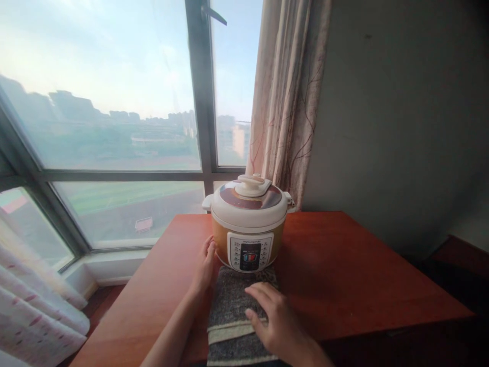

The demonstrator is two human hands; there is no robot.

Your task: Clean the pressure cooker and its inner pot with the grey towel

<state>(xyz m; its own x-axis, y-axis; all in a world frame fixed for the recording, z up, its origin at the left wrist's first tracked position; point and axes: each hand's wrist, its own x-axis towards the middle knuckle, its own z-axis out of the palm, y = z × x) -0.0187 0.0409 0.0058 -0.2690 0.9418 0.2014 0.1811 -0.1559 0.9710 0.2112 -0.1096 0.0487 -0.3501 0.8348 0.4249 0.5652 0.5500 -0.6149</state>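
A white and gold electric pressure cooker [220, 224] stands upright on the table, its control panel facing me and its lid on. Under its front edge lies a dark grey cloth runner [229, 300] with a pale stripe, which comes toward me. My left hand [206, 262] is at the cooker's lower left side, fingers stretched along it and seemingly touching; no grip shows. Over the runner, in front of the cooker, my right hand [273, 316] is open, with thumb and fingers apart and nothing in it. Whether it touches the cloth I cannot tell.
The reddish-brown wooden table [344, 275] narrows toward the window [114, 127] behind it. A patterned curtain [286, 102] hangs just behind the cooker, and a pale curtain [34, 306] is at the lower left. A grey wall [389, 127] rises on the right.
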